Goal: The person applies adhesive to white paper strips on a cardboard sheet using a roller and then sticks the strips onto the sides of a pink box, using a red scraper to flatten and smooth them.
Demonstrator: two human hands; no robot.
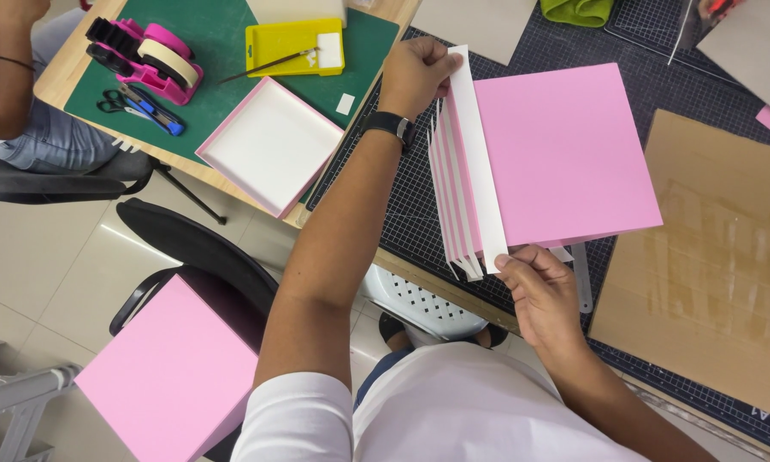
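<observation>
A pink flat box piece (564, 154) with a white folded edge and several fanned white-and-pink strips (453, 184) along its left side is held above a dark gridded cutting mat (402, 188). My left hand (415, 73), with a black wristband, pinches the far end of the white edge. At the near end, my right hand (539, 295) grips the same white edge at the box corner. Both hands hold the piece up between them.
A pink-rimmed white box tray (269, 145) lies on a green mat (222, 51) beside a pink tape dispenser (150, 60), scissors (137, 103) and a yellow tray with a brush (295, 47). Brown cardboard (710, 257) lies right. A pink box (171, 376) rests on a black chair. Another person's arm (4, 77) is at far left.
</observation>
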